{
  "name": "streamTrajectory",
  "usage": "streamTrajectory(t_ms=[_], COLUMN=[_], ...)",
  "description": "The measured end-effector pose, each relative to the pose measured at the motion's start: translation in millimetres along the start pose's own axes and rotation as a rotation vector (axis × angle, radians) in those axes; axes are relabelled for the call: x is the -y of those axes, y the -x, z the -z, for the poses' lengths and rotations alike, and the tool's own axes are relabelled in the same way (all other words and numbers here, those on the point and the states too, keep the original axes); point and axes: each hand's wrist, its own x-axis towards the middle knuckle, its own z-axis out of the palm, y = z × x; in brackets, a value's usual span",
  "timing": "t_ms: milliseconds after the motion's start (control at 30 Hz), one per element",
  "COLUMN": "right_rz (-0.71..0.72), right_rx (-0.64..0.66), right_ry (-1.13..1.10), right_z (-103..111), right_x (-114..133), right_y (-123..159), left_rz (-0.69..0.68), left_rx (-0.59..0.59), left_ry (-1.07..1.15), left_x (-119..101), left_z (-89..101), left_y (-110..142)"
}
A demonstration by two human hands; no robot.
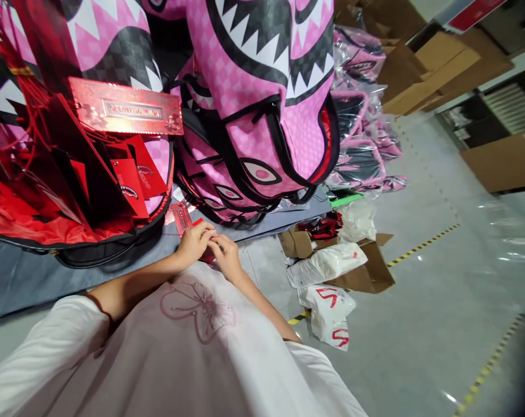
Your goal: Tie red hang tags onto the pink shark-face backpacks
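My left hand [194,242] and my right hand [226,256] meet in front of my chest, fingertips pinched close together. Between them shows a red tag [208,255], mostly hidden by the fingers. Just beyond, a shiny red printed card [182,217] lies on the grey-blue table surface. To the left, an open pink-and-black bag with red lining [158,223] bears several red hang tags [130,184] with red strings [32,87]. A larger metallic red label card [130,108] rests above them. In front of my hands stands a pink shark-mouth backpack [262,133] with black straps.
Plastic-wrapped pink bags [358,133] are piled beyond the table. On the floor at right are an open cardboard box [375,269], white plastic bags [327,263] and yellow-black floor tape [423,246]. Larger cardboard boxes [436,69] stand farther back.
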Motion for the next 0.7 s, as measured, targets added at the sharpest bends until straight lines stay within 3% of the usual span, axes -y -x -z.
streamTrajectory(t_ms=[100, 200, 300, 367, 433, 533, 700], right_rz=[-0.153, -0.300, -0.308, -0.275, -0.234, -0.197, -0.281], right_rx=[-0.041, 0.014, 0.139, 0.170, 0.146, 0.089, 0.071], right_ry=[0.047, 0.319, 0.578, 0.637, 0.560, 0.275, -0.046], right_z=[11, 23, 33, 39, 43, 47, 46], right_x=[-16, -35, -51, -61, -72, -93, -117], right_y=[-14, -37, -57, -62, -61, -53, -49], left_rz=[0.080, 0.040, 0.032, 0.077, 0.120, 0.167, 0.213], left_rx=[-0.016, 0.030, 0.123, 0.166, 0.201, 0.233, 0.253], left_ry=[-0.022, -0.229, -0.435, -0.526, -0.572, -0.606, -0.641], left_x=[1, -8, -19, -23, -23, -19, -13], left_z=[2.8, 3.7, -1.8, -9.0, -18.2, -35.7, -70.5], left_y=[-15, -31, -45, -53, -62, -74, -88])
